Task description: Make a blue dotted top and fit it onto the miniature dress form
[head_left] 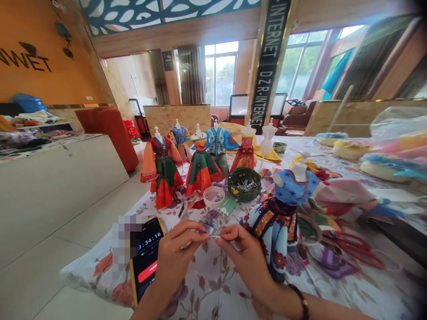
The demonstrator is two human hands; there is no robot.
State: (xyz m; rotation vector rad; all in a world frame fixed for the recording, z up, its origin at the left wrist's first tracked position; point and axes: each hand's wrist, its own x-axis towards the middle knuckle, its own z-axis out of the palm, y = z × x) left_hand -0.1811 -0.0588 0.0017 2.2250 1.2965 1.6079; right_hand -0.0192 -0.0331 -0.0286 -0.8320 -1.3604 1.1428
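Observation:
My left hand (176,246) and my right hand (247,255) meet over the flowered tablecloth, each closed in a pinch. Between their fingertips runs a thin, whitish beaded-looking strip (214,236); it is too small to make out fully. A small shiny, see-through piece (207,227) shows by the left fingertips. To the right of my right hand stands a mini dress form in a blue top (293,189) and patterned skirt. Just beyond the hands are a small white bowl (214,195), a green card packet (228,206) and a dark woven basket (245,184) with small metallic clips or pins.
A phone (148,249) showing a timer lies beside my left forearm. Several dressed mini mannequins (165,171) and a bare white one (267,138) stand farther back. Red-handled scissors (358,249), fabric pieces (340,195) and plastic-wrapped items (400,133) lie to the right.

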